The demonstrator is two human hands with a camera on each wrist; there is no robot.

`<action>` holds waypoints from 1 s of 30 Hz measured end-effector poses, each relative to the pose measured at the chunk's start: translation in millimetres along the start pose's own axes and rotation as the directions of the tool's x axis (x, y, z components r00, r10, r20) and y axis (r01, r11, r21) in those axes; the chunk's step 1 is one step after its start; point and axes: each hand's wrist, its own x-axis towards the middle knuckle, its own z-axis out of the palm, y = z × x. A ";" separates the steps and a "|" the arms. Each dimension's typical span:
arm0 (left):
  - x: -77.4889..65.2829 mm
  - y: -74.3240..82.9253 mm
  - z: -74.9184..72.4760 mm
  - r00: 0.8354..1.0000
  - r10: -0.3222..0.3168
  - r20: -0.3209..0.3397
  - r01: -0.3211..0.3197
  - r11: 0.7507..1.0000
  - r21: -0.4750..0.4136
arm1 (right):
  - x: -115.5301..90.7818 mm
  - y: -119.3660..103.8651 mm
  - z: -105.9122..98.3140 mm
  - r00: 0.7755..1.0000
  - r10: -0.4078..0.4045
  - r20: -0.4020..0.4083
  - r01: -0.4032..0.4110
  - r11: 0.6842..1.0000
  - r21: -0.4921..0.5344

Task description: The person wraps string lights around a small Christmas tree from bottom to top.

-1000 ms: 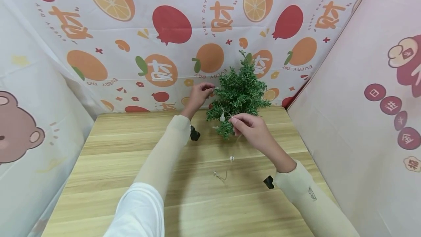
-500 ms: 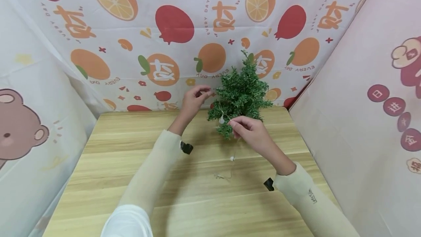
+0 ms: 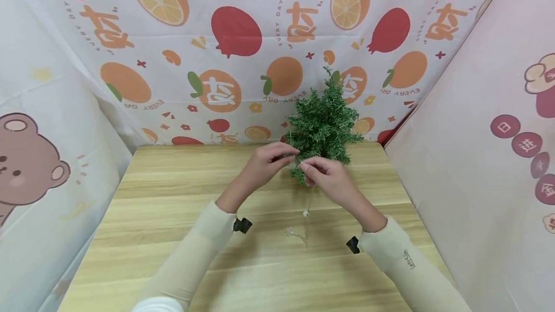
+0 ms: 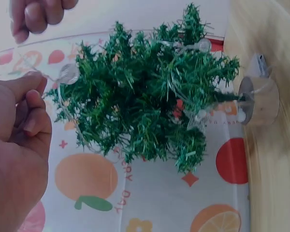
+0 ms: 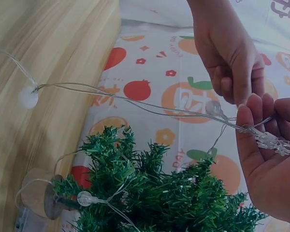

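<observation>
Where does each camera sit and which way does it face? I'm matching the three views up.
Head: above, facing forward and down at the table; both forearms, left hand, right hand.
Left wrist: sideways at the small tree; left hand.
Right wrist: at the light string; both hands.
All share the tree.

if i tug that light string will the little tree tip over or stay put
Probably tips: the small artificial tree looks light and bushy over a narrow round base. The light string is thin, limp wire wound through the branches, so a pull from either hand would likely drag the top.
</observation>
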 end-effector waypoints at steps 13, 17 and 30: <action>-4.8 0.6 7.2 0.992 0.126 -0.032 -0.120 0.984 0.133 | -1.4 7.5 -0.5 0.996 0.065 0.065 -0.064 0.998 -0.016; -6.1 -2.2 6.4 0.987 0.151 -0.058 -0.138 0.973 0.182 | -3.9 8.5 -3.5 0.992 0.099 0.082 -0.092 0.992 -0.085; -14.4 -9.3 2.8 0.983 0.163 -0.088 -0.136 0.956 0.260 | -19.7 22.7 -22.0 0.985 0.131 0.113 -0.125 0.990 -0.058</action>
